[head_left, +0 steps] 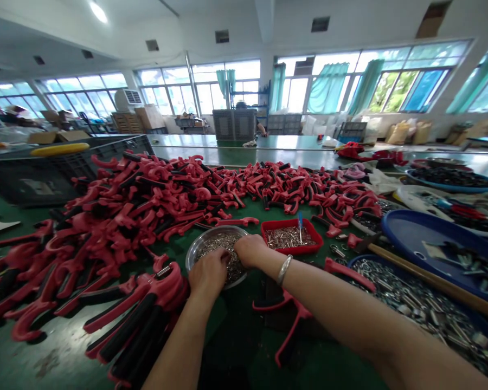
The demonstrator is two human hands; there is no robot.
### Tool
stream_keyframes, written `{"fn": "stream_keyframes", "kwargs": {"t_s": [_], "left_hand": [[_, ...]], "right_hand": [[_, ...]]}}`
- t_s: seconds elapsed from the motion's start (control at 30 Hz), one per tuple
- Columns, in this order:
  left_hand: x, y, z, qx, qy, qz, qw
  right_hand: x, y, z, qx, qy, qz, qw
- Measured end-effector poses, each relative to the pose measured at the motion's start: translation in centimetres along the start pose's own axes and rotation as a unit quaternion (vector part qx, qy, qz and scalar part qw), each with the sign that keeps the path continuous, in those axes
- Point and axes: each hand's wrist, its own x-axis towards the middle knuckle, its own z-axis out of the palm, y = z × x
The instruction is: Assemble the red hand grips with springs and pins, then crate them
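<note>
Both hands are over a round metal bowl [191, 261] full of small metal parts [215, 242]. My left hand [208, 271] comes over the near rim, its fingers bent and pinched together; what they hold, if anything, is too small to make out. Close beside it, my right hand [250, 250] dips over the right rim with curled fingers, their tips partly hidden. To the right stands a red tray [315, 246] of small metal pins with a blue-tipped stick in it. Below my right forearm lies a red and black plier-like handle piece [295, 314].
A large heap of red and black handles [162, 189] spreads behind and left of the bowl. Blue trays [415, 238] of metal parts and a wooden-handled hammer [431, 279] lie at the right. A grey crate [36, 176] stands at the left.
</note>
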Motion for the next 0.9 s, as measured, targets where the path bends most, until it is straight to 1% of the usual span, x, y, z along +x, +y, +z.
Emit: {"fn": "stream_keyframes", "kwargs": {"t_s": [0.1, 0.2, 0.3, 0.4, 0.47, 0.5, 0.53, 0.6, 0.67, 0.7, 0.77, 0.83, 0.9], "left_hand": [[-0.1, -0.1, 0.1, -0.012, 0.004, 0.020, 1.000], [-0.1, -0.2, 0.1, -0.013, 0.003, 0.016, 1.000], [0.1, -0.3, 0.2, -0.014, 0.000, 0.013, 1.000], [0.0, 0.0, 0.2, -0.046, 0.030, 0.032, 0.998], [-0.7, 0.7, 0.4, -0.114, 0.060, 0.076, 0.989], [-1.2, 1.3, 0.6, -0.155, 0.063, 0.110, 0.980], [-1.9, 1.9, 0.8, -0.191, 0.054, 0.151, 0.968], [-3.4, 3.4, 1.3, -0.229, 0.002, 0.237, 0.944], [-4.8, 4.8, 1.9, -0.216, -0.059, 0.300, 0.927], [-5.4, 5.3, 2.1, -0.201, -0.077, 0.315, 0.925], [-6.0, 6.0, 2.7, -0.169, -0.086, 0.318, 0.929], [-6.0, 6.2, 3.2, -0.147, -0.077, 0.306, 0.937], [-5.8, 6.1, 3.7, -0.147, -0.070, 0.300, 0.940]], "right_hand": [[-0.5, 0.8, 0.2, 0.040, 0.023, -0.011, 0.999], [-1.1, 1.6, 0.5, 0.099, 0.070, -0.023, 0.992], [-1.5, 2.1, 0.8, 0.173, 0.119, -0.035, 0.977], [-2.8, 2.7, 0.9, 0.246, 0.162, -0.030, 0.955], [-4.8, 3.5, 1.1, 0.283, 0.187, -0.017, 0.940], [-6.1, 4.1, 1.3, 0.296, 0.199, -0.009, 0.934], [-7.6, 4.7, 1.7, 0.304, 0.210, -0.002, 0.929], [-10.9, 6.2, 2.7, 0.316, 0.231, 0.019, 0.920], [-13.9, 7.6, 4.1, 0.347, 0.251, 0.052, 0.902], [-15.2, 8.1, 4.8, 0.358, 0.259, 0.075, 0.894], [-17.1, 8.6, 6.0, 0.351, 0.273, 0.118, 0.888], [-18.0, 8.6, 6.8, 0.306, 0.283, 0.131, 0.899], [-18.2, 8.3, 7.2, 0.269, 0.294, 0.121, 0.909]]}}
